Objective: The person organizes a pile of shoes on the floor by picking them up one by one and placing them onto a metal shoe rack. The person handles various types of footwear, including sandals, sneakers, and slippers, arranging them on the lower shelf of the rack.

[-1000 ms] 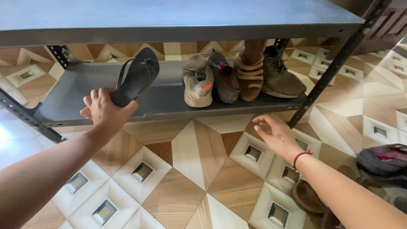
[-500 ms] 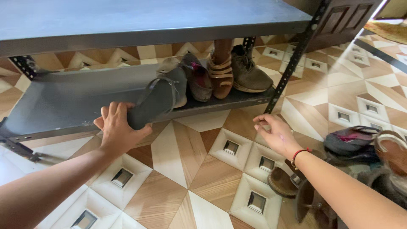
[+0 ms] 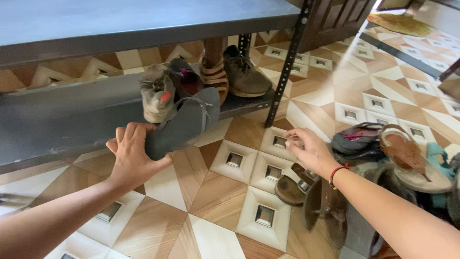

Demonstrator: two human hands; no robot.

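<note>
My left hand (image 3: 130, 156) grips the heel end of a dark flip-flop (image 3: 184, 123), holding it sole-up at the front edge of the lower grey metal shelf (image 3: 72, 120). On that shelf stand a beige shoe (image 3: 154, 93), a dark shoe with a pink lining (image 3: 184, 79), a tan strappy sandal (image 3: 214, 76) and a brown lace-up shoe (image 3: 245, 76). My right hand (image 3: 309, 152), with a red cord at the wrist, hovers empty with fingers spread over the floor, just above a brown shoe (image 3: 290, 189) at the edge of the pile.
A pile of shoes lies on the patterned tile floor at right: a dark slipper with pink lining (image 3: 357, 139), a brown sandal (image 3: 407, 153) and others. A perforated rack post (image 3: 287, 62) stands between shelf and pile. The upper shelf (image 3: 143, 21) overhangs. A wooden door (image 3: 338, 19) is behind.
The view has swung right, showing more of the shoe pile. My left hand has carried the flip-flop rightward along the shelf front toward the beige shoe. My right hand stays open, now nearer the pile.
</note>
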